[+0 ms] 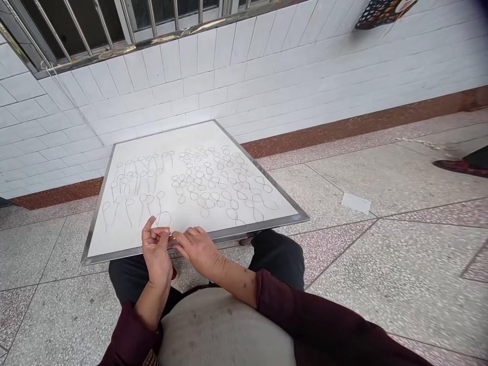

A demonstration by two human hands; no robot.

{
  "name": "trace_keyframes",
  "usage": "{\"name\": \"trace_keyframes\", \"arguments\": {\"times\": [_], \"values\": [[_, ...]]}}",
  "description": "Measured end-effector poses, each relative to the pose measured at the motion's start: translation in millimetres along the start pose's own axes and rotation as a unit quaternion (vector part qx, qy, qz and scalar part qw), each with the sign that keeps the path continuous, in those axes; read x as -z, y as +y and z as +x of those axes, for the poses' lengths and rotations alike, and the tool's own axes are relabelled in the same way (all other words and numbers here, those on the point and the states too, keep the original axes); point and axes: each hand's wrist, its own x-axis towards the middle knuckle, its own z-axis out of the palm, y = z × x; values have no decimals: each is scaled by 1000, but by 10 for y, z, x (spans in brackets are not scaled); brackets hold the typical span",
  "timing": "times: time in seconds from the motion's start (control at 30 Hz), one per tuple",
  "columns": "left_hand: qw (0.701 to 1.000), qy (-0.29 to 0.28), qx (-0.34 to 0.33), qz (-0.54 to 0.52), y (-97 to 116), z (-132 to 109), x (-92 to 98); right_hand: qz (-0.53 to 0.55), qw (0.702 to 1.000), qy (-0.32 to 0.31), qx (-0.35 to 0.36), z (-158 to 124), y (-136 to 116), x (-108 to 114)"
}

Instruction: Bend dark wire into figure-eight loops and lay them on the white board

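Observation:
A white board with a metal frame point(198, 137) lies tilted across my lap. Many thin dark wire loops point(213, 188) are laid out on it in rough rows, some single with long stems, others twisted into figure-eights. At the board's near edge, my left hand point(156, 249) pinches the stem of a single round wire loop point(163, 219) in its fingertips. My right hand point(196, 249) reaches in from the right, its fingertips meeting the left hand's. Those fingers hide the stem's lower end.
Dark trousers show under the board, with a pale apron point(224, 330) at my front. Behind stands a white tiled wall point(160, 86) with a barred window above. A patterned bag point(383, 11) hangs top right. Another person's foot point(457, 166) and a paper scrap point(356, 203) are on the speckled floor.

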Motion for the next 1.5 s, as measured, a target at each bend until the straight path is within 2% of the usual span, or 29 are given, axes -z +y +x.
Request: {"name": "trace_keyframes", "arguments": {"times": [0.23, 0.43, 0.53, 0.63, 0.73, 0.97, 1.13, 1.23, 1.3, 1.37, 1.4, 1.43, 1.5], "values": [[1000, 9, -14, -14, -47, 46, -9, 36, 998, -22, -37, -27, -28, -128], [1000, 4, -4, -29, -77, 88, 18, 170, 978, -77, -96, -52, -27, -237], [1000, 4, -7, -29, -83, 100, 35, 280, 949, -83, -120, -74, -22, -272], [1000, 7, -12, -21, -83, 110, 44, 405, 893, -89, -173, -92, -40, -310], [1000, 7, -10, -13, -86, 123, 48, 477, 845, -94, -223, -103, -79, -341], [1000, 16, -22, -2, -96, 162, 45, 535, 799, -105, -254, -128, -166, -358], [1000, 8, -17, -1, -91, 171, 63, 560, 769, -150, -270, -217, -150, -412], [1000, 9, -23, -3, -67, 183, 90, 533, 773, -202, -279, -333, -38, -463], [1000, 7, -25, 2, -48, 179, 102, 505, 785, -211, -290, -378, 76, -453], [1000, -6, -18, 15, -37, 151, 100, 483, 805, -156, -309, -356, 191, -378], [1000, -17, -10, 24, -37, 128, 93, 472, 817, -105, -315, -319, 237, -319], [999, -29, 0, 33, -40, 99, 82, 467, 826, -57, -311, -269, 271, -250], [997, -56, 21, 47, -54, 38, 54, 474, 835, 3, -280, -154, 296, -116]]}}
